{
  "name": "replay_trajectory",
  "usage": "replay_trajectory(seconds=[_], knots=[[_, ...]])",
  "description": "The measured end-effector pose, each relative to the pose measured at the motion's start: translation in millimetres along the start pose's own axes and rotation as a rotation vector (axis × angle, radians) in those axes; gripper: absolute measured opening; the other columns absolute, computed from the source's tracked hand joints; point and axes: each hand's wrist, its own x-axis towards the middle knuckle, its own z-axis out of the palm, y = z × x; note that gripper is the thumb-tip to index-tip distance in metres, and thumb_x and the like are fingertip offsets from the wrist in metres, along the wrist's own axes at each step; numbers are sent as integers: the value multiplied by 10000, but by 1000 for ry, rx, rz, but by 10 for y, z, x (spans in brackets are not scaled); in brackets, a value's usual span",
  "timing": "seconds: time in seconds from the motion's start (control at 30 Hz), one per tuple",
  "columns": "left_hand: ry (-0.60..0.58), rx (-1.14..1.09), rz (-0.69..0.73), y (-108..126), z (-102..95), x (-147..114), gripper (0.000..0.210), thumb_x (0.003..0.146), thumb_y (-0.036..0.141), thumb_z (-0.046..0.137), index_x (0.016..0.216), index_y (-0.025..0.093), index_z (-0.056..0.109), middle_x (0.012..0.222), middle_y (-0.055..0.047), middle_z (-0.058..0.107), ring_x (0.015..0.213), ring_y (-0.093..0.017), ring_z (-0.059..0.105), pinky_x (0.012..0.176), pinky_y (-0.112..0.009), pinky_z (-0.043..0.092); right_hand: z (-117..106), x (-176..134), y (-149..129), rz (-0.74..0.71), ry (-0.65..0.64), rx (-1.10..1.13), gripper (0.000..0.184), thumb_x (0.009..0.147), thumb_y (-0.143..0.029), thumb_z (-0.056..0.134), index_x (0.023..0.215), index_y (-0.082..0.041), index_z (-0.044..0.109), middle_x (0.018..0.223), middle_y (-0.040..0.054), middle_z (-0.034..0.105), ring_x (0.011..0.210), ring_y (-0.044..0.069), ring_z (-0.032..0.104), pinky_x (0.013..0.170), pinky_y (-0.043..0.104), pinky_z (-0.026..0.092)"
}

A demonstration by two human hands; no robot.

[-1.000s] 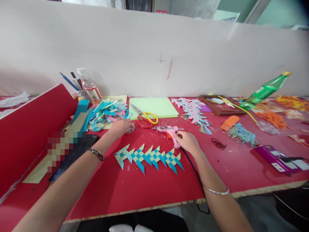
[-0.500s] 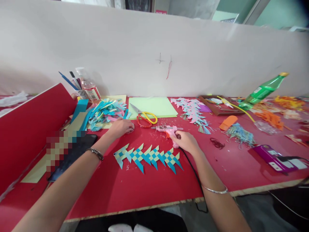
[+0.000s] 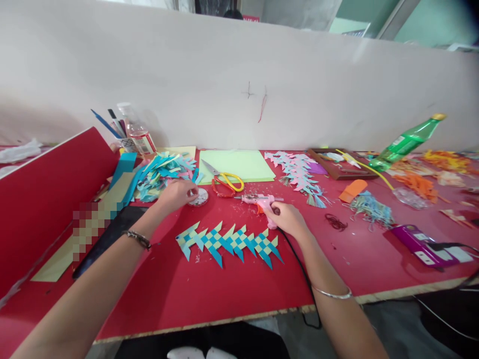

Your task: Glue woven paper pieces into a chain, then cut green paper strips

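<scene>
My right hand (image 3: 289, 219) grips a pink hot glue gun (image 3: 265, 203), its nozzle pointing left above the red table. My left hand (image 3: 178, 194) is at the left edge of a small round clear dish (image 3: 199, 198) of tiny whitish pieces. Its thumb and fingertips are pinched together; whatever they hold is too small to make out. In front of both hands lies a woven paper-strip fish chain (image 3: 229, 243) in blue and pale yellow, with a small eye at its left end. Red-and-yellow-handled scissors (image 3: 228, 182) rest just behind the glue gun.
Pale green sheets (image 3: 239, 164) lie behind the scissors. Left are a paper-strip pile (image 3: 164, 174), a dark tablet-like slab (image 3: 108, 239) and a clear bottle (image 3: 140, 137). Right are a pink woven chain (image 3: 297, 172), a green bottle (image 3: 409, 142) and a purple power strip (image 3: 424, 245).
My left hand has drawn back slightly left from over the round dish, uncovering it, with fingertips now pinched. My right hand and the glue gun stay in place.
</scene>
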Motion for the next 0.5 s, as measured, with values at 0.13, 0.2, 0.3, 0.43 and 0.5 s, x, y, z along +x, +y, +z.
replay_trajectory(seconds=[0.13, 0.2, 0.3, 0.43, 0.5], knots=[[13, -114, -72, 2, 16, -12, 151, 724, 283, 475, 769, 176, 572, 686, -14, 610, 615, -138, 551, 563, -225, 391, -2, 1, -2, 1, -3, 13, 345, 742, -487, 439, 557, -196, 457, 534, -11, 522, 484, 99, 441, 452, 211, 228], [12, -160, -93, -8, 36, -21, 154, 720, 273, 469, 782, 171, 566, 661, -11, 598, 601, -138, 549, 556, -225, 395, -3, 0, -2, 1, -3, 19, 349, 743, -490, 434, 554, -197, 442, 531, -14, 517, 483, 99, 441, 456, 211, 230], [12, -219, -113, -35, 74, -34, 171, 725, 276, 460, 799, 163, 564, 674, -16, 598, 610, -142, 552, 570, -234, 407, -1, 2, 2, 0, -4, 28, 344, 744, -491, 432, 561, -199, 438, 531, -16, 514, 492, 102, 451, 459, 212, 231], [14, -282, -126, -63, 105, -34, 196, 741, 325, 467, 788, 163, 567, 699, -25, 611, 631, -148, 558, 578, -243, 414, 2, 7, 8, -3, -9, 31, 347, 742, -487, 434, 553, -196, 431, 527, -14, 514, 486, 101, 450, 457, 208, 230], [7, -308, -129, -64, 100, -32, 205, 743, 350, 483, 771, 166, 569, 680, -21, 612, 615, -146, 557, 568, -244, 413, 3, 8, 9, -7, -5, 35, 349, 741, -484, 435, 548, -194, 434, 525, -11, 514, 480, 99, 446, 453, 207, 229]])
